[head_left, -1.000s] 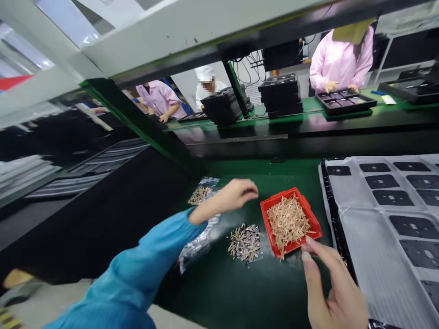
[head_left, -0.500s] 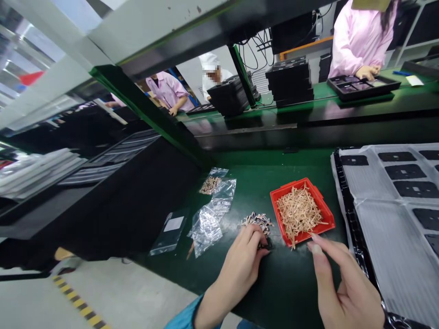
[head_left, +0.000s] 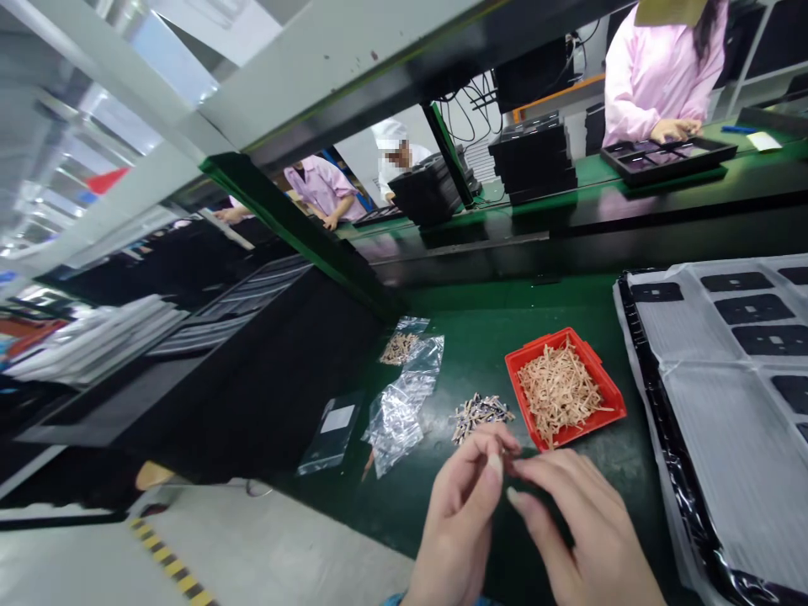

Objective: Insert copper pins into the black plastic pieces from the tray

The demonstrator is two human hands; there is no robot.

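Above the green bench, my left hand (head_left: 464,513) has thumb and fingers pinched together; whatever lies between them is too small to name. My right hand (head_left: 581,522) is close beside it, its fingertips almost at the left ones and its thumb a little apart from the index finger. Just beyond the hands lies a loose pile of small dark and tan pieces (head_left: 481,412). Right of the pile is a red tray (head_left: 615,394) heaped with thin tan strips (head_left: 559,387).
Clear plastic bags (head_left: 401,412) and a labelled bag (head_left: 332,433) lie left. At right is a large tray with a white liner (head_left: 713,421) and black flat parts (head_left: 754,309). Across the bench, people work beside stacked black trays (head_left: 534,160).
My left hand has lifted away from the pile toward me. My right hand has moved left from beside the red tray to meet it. The view has shifted slightly.
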